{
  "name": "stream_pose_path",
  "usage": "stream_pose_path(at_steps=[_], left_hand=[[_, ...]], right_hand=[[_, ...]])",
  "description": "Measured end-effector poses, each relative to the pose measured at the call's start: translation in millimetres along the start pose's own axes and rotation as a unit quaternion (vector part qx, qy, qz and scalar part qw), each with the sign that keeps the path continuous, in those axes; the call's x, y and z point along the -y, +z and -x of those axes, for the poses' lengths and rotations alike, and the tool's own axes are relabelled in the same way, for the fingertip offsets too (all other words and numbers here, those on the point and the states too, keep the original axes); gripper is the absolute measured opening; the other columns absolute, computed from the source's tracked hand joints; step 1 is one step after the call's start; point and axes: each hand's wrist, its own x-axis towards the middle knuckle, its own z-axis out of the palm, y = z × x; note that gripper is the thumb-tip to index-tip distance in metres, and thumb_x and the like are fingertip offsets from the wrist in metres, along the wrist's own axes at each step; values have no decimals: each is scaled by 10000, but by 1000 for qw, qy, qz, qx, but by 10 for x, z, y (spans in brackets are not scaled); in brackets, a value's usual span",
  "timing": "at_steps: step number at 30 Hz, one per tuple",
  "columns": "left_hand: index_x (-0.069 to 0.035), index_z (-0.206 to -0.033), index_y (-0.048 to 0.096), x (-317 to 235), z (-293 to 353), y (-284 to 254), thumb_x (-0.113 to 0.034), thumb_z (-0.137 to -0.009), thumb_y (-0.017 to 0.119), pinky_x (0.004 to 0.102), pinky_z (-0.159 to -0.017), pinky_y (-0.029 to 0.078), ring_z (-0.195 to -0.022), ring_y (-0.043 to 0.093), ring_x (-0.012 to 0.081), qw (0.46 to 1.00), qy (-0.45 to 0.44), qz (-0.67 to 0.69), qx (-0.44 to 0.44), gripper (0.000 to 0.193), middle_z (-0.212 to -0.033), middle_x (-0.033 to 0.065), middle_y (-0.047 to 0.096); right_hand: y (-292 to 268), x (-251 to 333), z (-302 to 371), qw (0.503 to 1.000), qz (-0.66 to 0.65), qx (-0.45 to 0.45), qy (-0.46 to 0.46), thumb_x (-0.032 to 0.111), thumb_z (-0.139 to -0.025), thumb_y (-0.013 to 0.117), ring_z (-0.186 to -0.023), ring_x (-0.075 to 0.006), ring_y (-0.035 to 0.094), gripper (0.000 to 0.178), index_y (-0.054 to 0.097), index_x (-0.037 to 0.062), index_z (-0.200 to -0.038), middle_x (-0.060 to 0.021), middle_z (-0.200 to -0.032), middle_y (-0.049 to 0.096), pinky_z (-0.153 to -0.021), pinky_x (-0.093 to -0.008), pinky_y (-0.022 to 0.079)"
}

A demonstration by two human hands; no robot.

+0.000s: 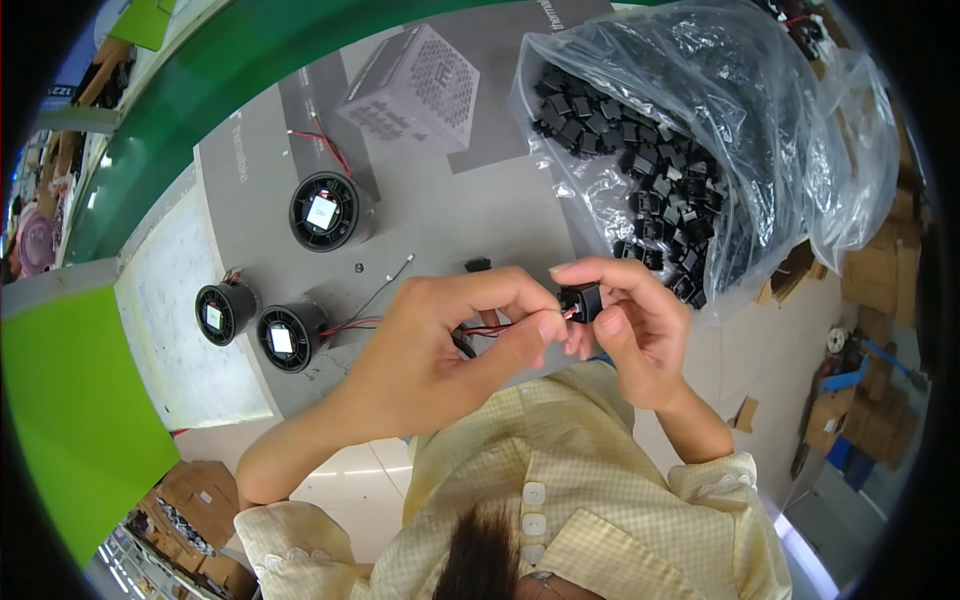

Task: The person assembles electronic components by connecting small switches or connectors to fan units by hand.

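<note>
My left hand (440, 335) pinches the end of red and black wires (487, 329) between thumb and forefinger. In my right hand (645, 325) a small black plastic housing (582, 301) is gripped by thumb and fingers. The wire ends meet the housing's left side; whether they are inside it I cannot tell. Left of my hands stand two round black cylindrical parts with white square labels, a nearer one (287, 338) and a smaller-looking one (225, 308). Farther back is a third round black part (327, 212), its red and black wires trailing away behind it.
A large clear plastic bag (770, 150) full of small black housings (670, 190) lies open at the right. The grey printed mat (440, 215) covers the table. A white board (185, 330) lies left, beside a green panel (80, 420). Cardboard boxes (200, 500) stand below.
</note>
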Motion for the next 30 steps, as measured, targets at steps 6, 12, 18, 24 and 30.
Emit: stream_pose_path(at_steps=[6,12,18,24,30], left_hand=[[33,-976,694,11,-26,-60,-114,-1001,616,282,-703,484,-749,593,107,994,-42,94,20,168,-901,69,690],[23,-927,698,-17,-6,-79,-84,-987,623,270,-687,473,-696,604,98,999,-42,11,7,144,-775,47,685],[-14,-839,693,-98,-38,-58,-75,-943,673,256,-666,450,-628,597,69,989,-16,-143,-11,122,-685,37,693],[-19,-910,668,-166,-99,-131,-130,-870,785,245,-692,462,-699,611,70,983,-93,-151,-39,167,-728,40,719],[-59,-1085,654,-108,11,-72,-211,-801,837,343,-851,469,-792,678,180,942,-7,-332,-51,370,-917,37,731]], right_hand=[[14,-9,-86,997,39,-4,-64,182,-1008,627,-702,-97,614,340,625,-42,-1264,-82,-927,693,-615,-229,497],[19,5,-156,972,194,2,-132,213,-927,714,-689,-132,633,328,701,-19,-1159,-85,-910,713,-613,-246,502],[-4,-23,-130,962,237,4,-133,194,-894,749,-627,-117,610,324,711,-13,-1141,-93,-900,721,-573,-244,487],[-1,-31,-9,988,150,-5,-24,29,-832,779,-720,-122,698,311,715,-7,-1134,-106,-934,746,-630,-245,565],[-73,-21,-19,979,199,-23,-26,7,-821,780,-744,-123,713,338,707,-2,-1152,-119,-1006,745,-649,-250,588]])
